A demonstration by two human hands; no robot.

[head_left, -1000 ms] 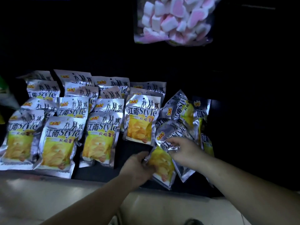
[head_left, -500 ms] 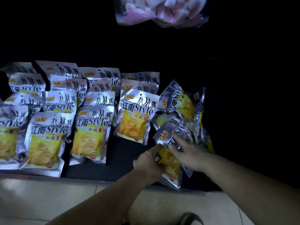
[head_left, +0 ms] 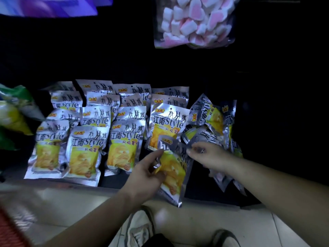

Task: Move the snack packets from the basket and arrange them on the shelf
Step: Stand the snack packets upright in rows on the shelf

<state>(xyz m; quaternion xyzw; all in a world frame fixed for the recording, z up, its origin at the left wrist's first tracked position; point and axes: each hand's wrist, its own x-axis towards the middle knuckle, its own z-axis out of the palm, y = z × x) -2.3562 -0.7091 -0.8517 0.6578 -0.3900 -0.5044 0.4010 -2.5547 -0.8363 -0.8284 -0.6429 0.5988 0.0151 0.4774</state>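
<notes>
I am watching the left hand (head_left: 146,173) gripping one snack packet (head_left: 173,168) by its left edge, with the fingers curled round the foil. The packet is sitting low in the middle of the frame, hanging over the front lip of the dark shelf (head_left: 199,182). Its long axis is running almost straight up the frame, leaning slightly to the left at the top. The end with the orange logo is pointing to the back of the shelf, and the bottom seal is pointing down at the floor. It is silver foil showing dark dancing figures above and yellow crisps below. The right hand (head_left: 208,155) is reaching in at the packet's upper right edge with bent fingers. Blur is stopping me from telling whether it is pinching that packet or one from the tumbled heap (head_left: 213,120) beneath. Neat rows of matching packets (head_left: 89,145) are lying to the left.
</notes>
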